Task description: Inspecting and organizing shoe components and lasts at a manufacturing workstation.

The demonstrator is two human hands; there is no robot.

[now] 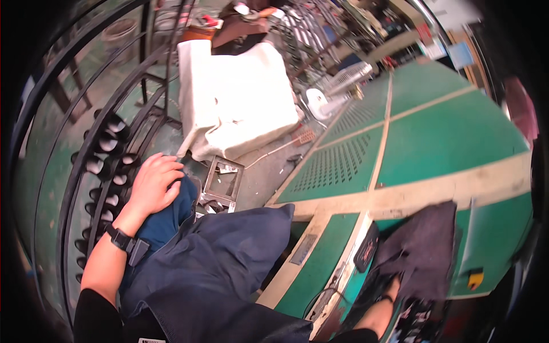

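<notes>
My left hand (157, 183) lies palm down on my blue-trousered knee (171, 214), its fingers stretched out and holding nothing. A dark navy apron (223, 246) covers my lap beside it. On the right, my right hand (393, 286) reaches to a dark grey-brown cloth (420, 248) that hangs over the edge of the green machine cabinet (452, 126). The cloth hides its fingers, so I cannot see what they touch. Next to the cloth, a small black control box (366, 247) is fixed on the cabinet's cream edge.
A black metal rack (74, 166) with several dark, round-ended pieces stands close on my left. Ahead is a bulky shape under a white cloth (246, 97), with a small metal frame (223, 178) before it. A white fan (320, 103) stands beyond the perforated green panel.
</notes>
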